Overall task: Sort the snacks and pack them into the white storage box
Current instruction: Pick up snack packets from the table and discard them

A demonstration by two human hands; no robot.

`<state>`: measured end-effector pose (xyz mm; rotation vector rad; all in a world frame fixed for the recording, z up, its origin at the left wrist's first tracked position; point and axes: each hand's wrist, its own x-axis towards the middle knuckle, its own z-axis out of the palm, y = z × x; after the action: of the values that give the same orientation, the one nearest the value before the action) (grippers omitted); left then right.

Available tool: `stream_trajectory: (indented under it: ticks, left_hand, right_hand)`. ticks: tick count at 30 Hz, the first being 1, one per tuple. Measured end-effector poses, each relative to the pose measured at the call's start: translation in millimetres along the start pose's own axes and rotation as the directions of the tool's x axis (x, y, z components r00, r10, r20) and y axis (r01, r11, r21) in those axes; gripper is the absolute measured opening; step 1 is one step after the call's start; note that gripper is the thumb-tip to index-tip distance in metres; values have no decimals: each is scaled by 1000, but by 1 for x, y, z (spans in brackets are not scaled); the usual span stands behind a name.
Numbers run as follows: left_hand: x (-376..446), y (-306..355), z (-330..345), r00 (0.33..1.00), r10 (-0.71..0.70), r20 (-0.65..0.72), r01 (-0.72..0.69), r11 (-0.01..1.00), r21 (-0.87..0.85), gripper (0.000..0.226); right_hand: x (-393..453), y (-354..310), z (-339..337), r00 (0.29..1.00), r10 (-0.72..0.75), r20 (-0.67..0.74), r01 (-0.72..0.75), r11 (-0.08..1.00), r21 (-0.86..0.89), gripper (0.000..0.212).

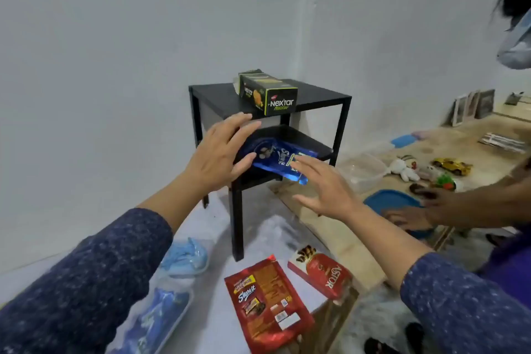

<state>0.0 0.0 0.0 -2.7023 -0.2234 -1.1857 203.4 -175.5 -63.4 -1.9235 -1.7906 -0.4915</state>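
A blue snack pouch (277, 159) lies on the lower shelf of a small black side table (218, 93), its end hanging over the shelf's front edge. My left hand (221, 152) hovers with fingers spread just left of the pouch. My right hand (321, 185) is stretched out flat below and right of it. Neither hand holds anything. A black and green Nextar box (268, 92) stands on the table's top. On the white surface near me lie a red Share It pouch (267, 302) and a red Astor box (323, 273).
Another person's arm and hand (408, 217) reach in from the right over a blue lid (393, 201). A clear plastic tub (363, 171), small toys (405, 168) and picture frames (471, 106) sit on a wooden floor mat. Blue wrapped items (184, 257) lie at my lower left.
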Motion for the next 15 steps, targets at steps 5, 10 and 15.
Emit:
stream_trajectory:
  ticks: [5,10,15]
  left_hand:
    - [47,-3,23,999,38,-2,-38,992,118,63]
    - [74,-3,34,1000,2,27,-8,975,221,75]
    - [93,-9,37,998,-35,61,18,965,263,95]
  right_hand:
    - [27,57,19,985,-146,95,139,987,84,84]
    - [50,95,47,943,-302,143,285,950,125,102]
    - [59,108,67,913,-377,153,352,921,169,108]
